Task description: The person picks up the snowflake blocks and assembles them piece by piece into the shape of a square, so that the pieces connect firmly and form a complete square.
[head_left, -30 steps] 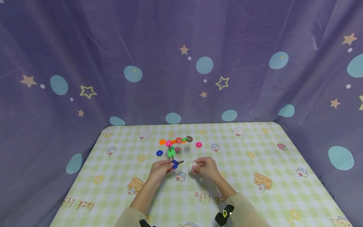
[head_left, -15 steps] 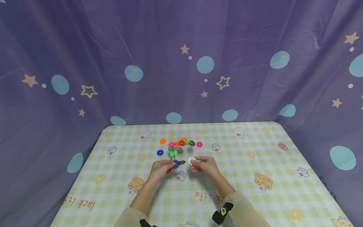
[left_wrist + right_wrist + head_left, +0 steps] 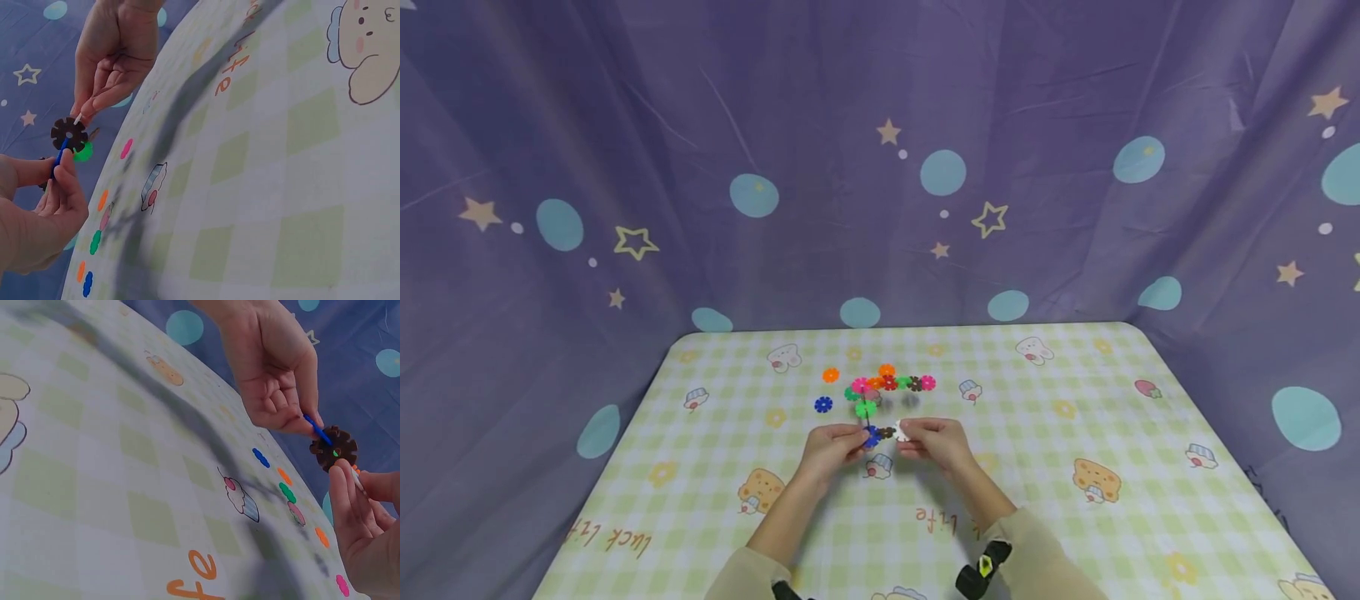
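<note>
My left hand (image 3: 829,454) pinches a blue notched snowflake disc (image 3: 871,436) between thumb and fingers. A dark brown disc (image 3: 69,134) is slotted into the blue one on its right. From the blue disc a raised chain bends away over the table, through a light green disc (image 3: 866,408) and a pink disc (image 3: 861,385), then rightward through a red disc (image 3: 889,382) to another brown disc (image 3: 915,383). Between the thumb and fingers of my right hand (image 3: 942,442) is a white snowflake disc (image 3: 901,431), its edge right at the brown disc's rim.
Loose discs lie on the checked tablecloth (image 3: 1075,533) beyond the hands: a blue one (image 3: 823,404), two orange ones, one at the left (image 3: 831,375), a darker green one (image 3: 852,393) and a pink one (image 3: 928,382). A purple curtain (image 3: 820,100) hangs behind the table.
The white disc in my right hand has turned and come left against the brown disc. The chain in my left hand has shifted slightly right, its far end now overlapping the loose pink disc.
</note>
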The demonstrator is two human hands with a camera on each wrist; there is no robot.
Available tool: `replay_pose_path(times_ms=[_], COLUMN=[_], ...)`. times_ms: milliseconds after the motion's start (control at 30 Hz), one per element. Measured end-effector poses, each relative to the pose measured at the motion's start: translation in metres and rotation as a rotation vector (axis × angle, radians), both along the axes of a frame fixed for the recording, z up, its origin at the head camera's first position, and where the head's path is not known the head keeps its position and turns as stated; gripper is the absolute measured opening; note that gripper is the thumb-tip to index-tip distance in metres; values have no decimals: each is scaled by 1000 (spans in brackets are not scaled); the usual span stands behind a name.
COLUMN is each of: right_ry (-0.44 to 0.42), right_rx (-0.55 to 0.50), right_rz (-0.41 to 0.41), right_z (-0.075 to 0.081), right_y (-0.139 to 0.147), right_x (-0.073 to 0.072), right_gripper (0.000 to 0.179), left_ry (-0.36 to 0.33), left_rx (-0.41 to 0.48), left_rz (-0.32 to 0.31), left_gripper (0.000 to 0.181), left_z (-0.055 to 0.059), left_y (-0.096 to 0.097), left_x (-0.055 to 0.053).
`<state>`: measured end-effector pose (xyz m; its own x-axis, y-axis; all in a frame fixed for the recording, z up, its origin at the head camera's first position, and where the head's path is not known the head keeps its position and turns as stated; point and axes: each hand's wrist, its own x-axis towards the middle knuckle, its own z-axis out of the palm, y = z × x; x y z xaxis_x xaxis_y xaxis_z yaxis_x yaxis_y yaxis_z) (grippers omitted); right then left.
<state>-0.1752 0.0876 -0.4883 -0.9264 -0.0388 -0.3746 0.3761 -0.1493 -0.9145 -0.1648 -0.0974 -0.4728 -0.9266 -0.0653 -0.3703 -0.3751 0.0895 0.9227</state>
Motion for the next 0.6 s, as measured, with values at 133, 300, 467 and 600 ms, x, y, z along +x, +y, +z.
replay_pose_path(times_ms=[133,300,467,600], right_ry=[21,56,67,81], right_rx=[36,78,79,83], right_rz=[-1,-7,-7,51], right_z=[0,2,4,3], right_y=[-4,-8,-9,-8], right_x=[3,8,7,2], right_gripper=[32,33,33,36], left_ry=[69,140,141,146], left_rx=[-45,-92,-74,-29], left_rz=[7,24,45,46], left_gripper=[26,22,23,27], left_z=[-3,-6,-6,-6], left_y=[2,6,7,4], left_x=[2,3,2,1])
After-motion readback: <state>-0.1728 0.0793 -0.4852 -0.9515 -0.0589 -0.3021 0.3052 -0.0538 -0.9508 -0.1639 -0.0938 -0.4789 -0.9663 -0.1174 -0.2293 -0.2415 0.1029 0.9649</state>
